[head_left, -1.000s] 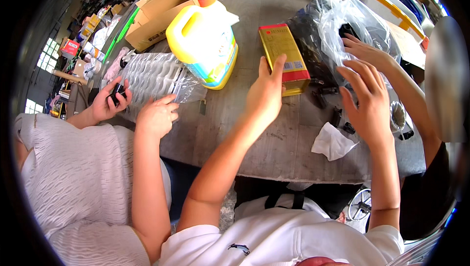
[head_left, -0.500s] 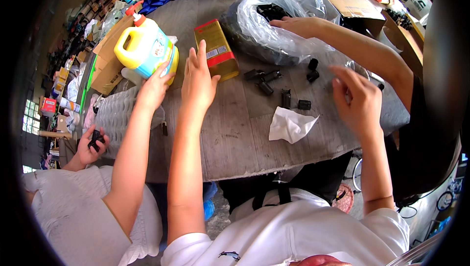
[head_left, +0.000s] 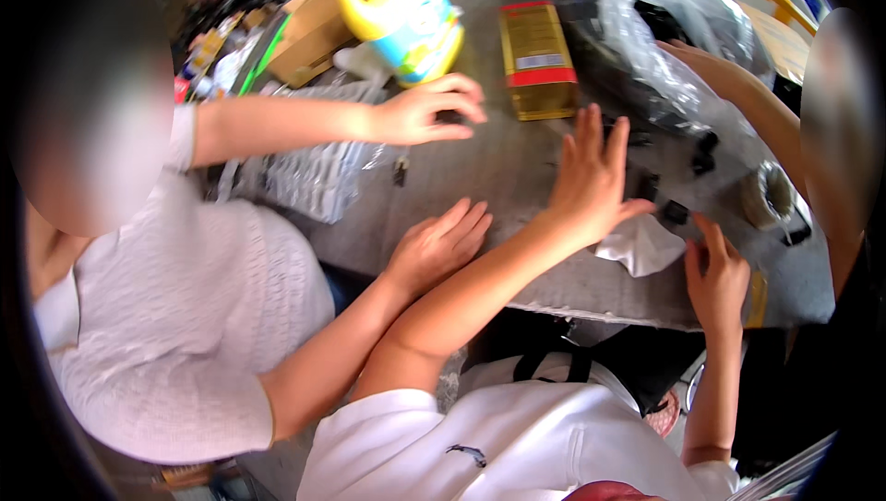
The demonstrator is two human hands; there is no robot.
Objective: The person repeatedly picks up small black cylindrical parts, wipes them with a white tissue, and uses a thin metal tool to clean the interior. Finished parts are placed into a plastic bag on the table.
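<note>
My left hand [head_left: 591, 173] is open, its fingers spread over the table beside several small black parts, with nothing in its grasp. Just right of it lie a black part [head_left: 676, 212] and a crumpled white tissue [head_left: 643, 248]. Close to the tissue's right edge is my right hand [head_left: 718, 280], thumb and index finger apart and no object visible between them. Another black piece [head_left: 705, 152] rests farther back, by the clear plastic bag [head_left: 674, 86]. A gold and red box [head_left: 538, 63] stands beyond my left hand.
At left, a co-worker's two hands [head_left: 426, 112] reach over the grey table [head_left: 415, 189]. At right, another person's arm [head_left: 729, 77] enters the bag. A yellow jug [head_left: 406, 26], bubble wrap [head_left: 309, 164] and a tape roll [head_left: 768, 195] also stand or lie here.
The view has swung left. My left hand has moved right toward the black parts, and my right hand has drawn nearer the tissue. The left co-worker's hand has come off the jug.
</note>
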